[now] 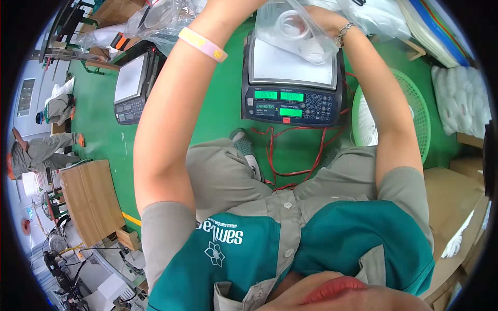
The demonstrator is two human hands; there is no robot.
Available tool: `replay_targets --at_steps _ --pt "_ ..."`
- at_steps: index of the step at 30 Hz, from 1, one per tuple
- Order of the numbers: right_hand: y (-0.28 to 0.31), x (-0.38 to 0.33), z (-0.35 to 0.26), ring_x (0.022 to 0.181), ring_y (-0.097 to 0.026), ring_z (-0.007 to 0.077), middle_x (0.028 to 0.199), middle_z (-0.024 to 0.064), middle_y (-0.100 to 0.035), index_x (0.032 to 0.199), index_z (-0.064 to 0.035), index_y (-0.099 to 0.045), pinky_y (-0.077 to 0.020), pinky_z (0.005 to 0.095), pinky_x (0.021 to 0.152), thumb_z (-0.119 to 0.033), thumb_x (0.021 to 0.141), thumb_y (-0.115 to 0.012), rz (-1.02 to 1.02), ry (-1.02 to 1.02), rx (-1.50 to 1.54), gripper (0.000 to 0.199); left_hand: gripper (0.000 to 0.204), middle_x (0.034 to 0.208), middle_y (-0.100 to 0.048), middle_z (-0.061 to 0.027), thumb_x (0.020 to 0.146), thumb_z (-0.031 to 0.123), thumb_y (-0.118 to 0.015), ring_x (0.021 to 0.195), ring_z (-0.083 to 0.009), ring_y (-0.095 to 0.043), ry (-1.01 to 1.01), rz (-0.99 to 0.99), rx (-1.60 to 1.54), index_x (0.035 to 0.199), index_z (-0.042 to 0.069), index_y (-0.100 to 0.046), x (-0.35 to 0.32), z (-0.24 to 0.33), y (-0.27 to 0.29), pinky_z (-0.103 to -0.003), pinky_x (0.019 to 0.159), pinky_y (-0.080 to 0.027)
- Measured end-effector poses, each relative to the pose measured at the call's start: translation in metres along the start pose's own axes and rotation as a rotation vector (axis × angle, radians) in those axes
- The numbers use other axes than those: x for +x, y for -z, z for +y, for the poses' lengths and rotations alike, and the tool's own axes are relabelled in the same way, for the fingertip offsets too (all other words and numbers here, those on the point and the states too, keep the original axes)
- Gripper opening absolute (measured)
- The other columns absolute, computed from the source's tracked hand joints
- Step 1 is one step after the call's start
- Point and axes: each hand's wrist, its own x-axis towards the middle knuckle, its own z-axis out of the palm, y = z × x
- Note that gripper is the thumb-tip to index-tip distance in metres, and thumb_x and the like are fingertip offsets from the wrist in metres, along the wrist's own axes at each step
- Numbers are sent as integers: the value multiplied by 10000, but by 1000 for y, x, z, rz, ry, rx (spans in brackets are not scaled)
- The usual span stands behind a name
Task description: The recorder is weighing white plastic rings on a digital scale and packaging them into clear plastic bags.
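Thin clear bag over the scale's far edge, soft and likely slippery

A clear plastic bag (319,49) hangs across the far edge of the white pan (282,70) of a dark weighing scale (293,116), toward its far right corner; whether it touches the pan I cannot tell. A pale ring-shaped piece (294,36) shows through the film, near the bag's middle.

The right hand (324,20) is at the bag's far right side, its fingers partly hidden by film and ring, so I cannot tell whether they pinch or merely support. The left hand (241,4) is mostly cut off at the upper edge of view; its grip cannot be told.

The bag should be very light and limp, quick to crease, slide or cling, and could tear if tugged sharply. The ring looks stiffer and should keep its shape. Best hold: gathered film at the bag's upper edge, or the ring's rim, gripped through the plastic.
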Motion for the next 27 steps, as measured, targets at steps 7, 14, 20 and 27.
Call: replay_targets --at_steps 7,14,20,27 --pt "76 -19 -129 753 -608 281 808 186 -634 941 -24 -619 -473 357 693 -146 782 -497 119 -302 -248 234 290 1182 -498 -270 743 -6 -436 1104 -378 -483 206 -311 141 931 31 -654 -21 2 14 -363 928 -386" --pt "95 -56 -157 706 -550 76 789 5 -607 997 18 -585 -439 210 654 -102 871 -517 -51 71 833 187 309 1338 -336 -269 797 142 -589 1224 -382 -371 315 -407 130 1100 84 -606 -59 42 48 -437 938 -378" --pt "102 -78 -243 689 -544 56 769 2 -593 1013 28 -565 -445 199 655 -150 902 -509 45 115 764 216 640 1198 -476 -148 806 170 -657 1062 -202 -503 543 -191 -659 1299 -63 -324 -78 100 66 -298 853 -444" --pt "93 -89 -297 703 -524 41 767 1 -585 956 53 -578 -432 173 643 -132 866 -568 254 248 476 206 193 849 -633 -82 900 66 -491 751 -116 -611 479 -70 -688 1055 -39 -536 -91 103 77 -213 691 -500"
